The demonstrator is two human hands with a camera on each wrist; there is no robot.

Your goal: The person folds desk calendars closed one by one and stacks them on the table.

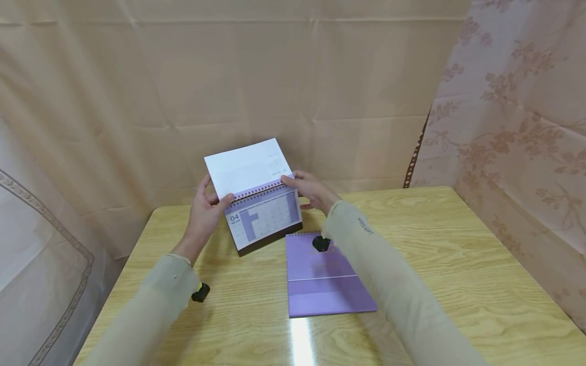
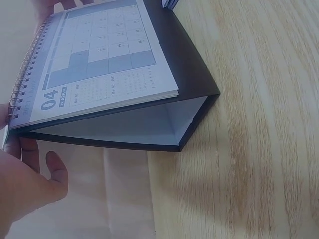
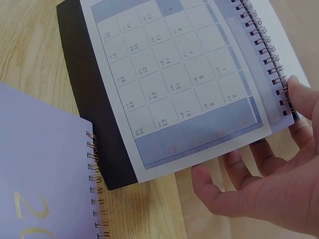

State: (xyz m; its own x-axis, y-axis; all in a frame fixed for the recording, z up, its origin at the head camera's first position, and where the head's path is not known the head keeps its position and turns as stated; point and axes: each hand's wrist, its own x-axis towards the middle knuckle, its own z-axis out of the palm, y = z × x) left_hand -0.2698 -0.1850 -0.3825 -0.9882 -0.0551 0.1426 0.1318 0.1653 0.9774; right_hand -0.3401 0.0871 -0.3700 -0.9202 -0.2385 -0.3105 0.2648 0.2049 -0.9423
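A spiral-bound desk calendar stands at the back of the table, showing a page marked 04, with a white page flipped up over the rings. My left hand holds the binding's left end, thumb in front and fingers behind. At the other end, my right hand pinches the binding with its thumb on the front. In the left wrist view, the dark stand forms an open triangle resting on the wood. A closed purple calendar with gold print lies flat below my right forearm.
The wooden table reaches to a beige cloth hung behind it. Flowered fabric hangs at the right and a pale curtain at the left. Light glares off the table's front.
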